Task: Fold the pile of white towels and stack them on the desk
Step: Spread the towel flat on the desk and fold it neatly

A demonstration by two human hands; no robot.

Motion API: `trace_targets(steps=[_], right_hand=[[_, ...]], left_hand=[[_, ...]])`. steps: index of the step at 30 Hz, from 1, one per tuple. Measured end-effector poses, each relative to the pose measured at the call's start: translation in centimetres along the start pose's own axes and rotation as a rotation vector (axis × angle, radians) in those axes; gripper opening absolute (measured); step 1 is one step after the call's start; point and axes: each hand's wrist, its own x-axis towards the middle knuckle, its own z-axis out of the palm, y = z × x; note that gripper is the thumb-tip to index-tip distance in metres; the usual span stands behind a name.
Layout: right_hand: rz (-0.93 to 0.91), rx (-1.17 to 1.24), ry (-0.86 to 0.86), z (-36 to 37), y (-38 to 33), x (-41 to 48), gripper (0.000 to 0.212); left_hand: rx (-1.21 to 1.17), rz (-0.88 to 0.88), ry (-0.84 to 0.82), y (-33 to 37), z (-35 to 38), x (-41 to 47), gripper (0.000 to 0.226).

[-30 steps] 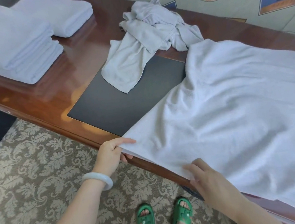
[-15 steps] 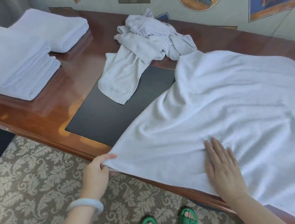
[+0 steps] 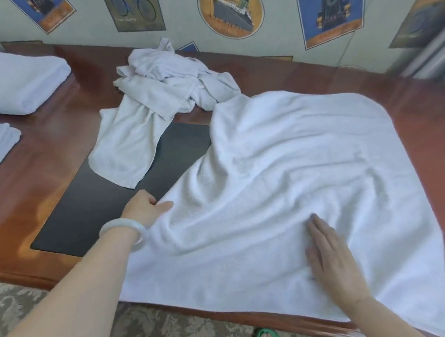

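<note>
1. On the near right of the glossy red-brown wooden desk (image 3: pixel 47 149): one large white terry towel (image 3: pixel 285 166) lies spread out, wrinkled and not yet folded.
2. Left hand (image 3: pixel 144 209) pinches the towel's left edge. Right hand (image 3: pixel 334 261) lies flat on it with straight fingers. The hands are well apart.
3. Done: stacks of folded white towels (image 3: pixel 11 81) at far left.
4. Left to do: this towel, plus the crumpled heap of white towels (image 3: pixel 158 106) at far middle, partly on the black rectangular mat (image 3: pixel 87 208). My estimate is roughly halfway.

Towel (image 3: pixel 286 177) white terry cloth; desk (image 3: pixel 55 148) glossy wood; mat (image 3: pixel 87 211) matt black
</note>
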Motion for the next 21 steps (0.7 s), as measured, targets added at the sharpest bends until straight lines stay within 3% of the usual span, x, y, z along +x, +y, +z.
trace_targets(steps=[3,6,8,10,12,15,18,19,21], right_hand=[[-0.036,-0.064,-0.081,-0.9,1.7,-1.8,0.056],[-0.080,-0.093,-0.086,-2.9,4.3,-5.3,0.054],[-0.094,-0.099,-0.059,-4.1,4.9,-6.3,0.055],[-0.162,-0.068,-0.031,-4.2,3.1,-5.1,0.047],[-0.301,-0.057,-0.037,-2.6,-0.3,-3.1,0.036],[-0.400,-0.007,-0.124,0.6,-5.9,0.4,0.071],[-0.410,0.002,-0.112,2.8,-8.3,2.6,0.056],[-0.371,-0.010,-0.092,3.2,-8.2,2.6,0.054],[-0.267,-0.045,-0.071,3.4,-7.9,2.3,0.055]], left_hand=[[-0.120,-0.069,-0.216,0.1,-0.9,-0.5,0.042],[-0.190,-0.013,-0.060,-0.8,0.8,-2.2,0.047],[-0.159,0.057,-0.061,-0.7,3.0,-3.9,0.042],[-0.205,0.074,-0.086,-0.5,4.3,-4.5,0.041],[-0.405,-0.023,-0.107,0.2,4.1,-4.1,0.039],[-0.472,-0.074,-0.098,0.8,3.4,-3.3,0.037],[-0.426,-0.041,-0.217,1.5,2.2,-2.5,0.015],[-0.452,-0.020,-0.214,1.7,1.8,-2.3,0.011],[-0.414,0.034,0.030,1.0,0.9,-1.7,0.010]])
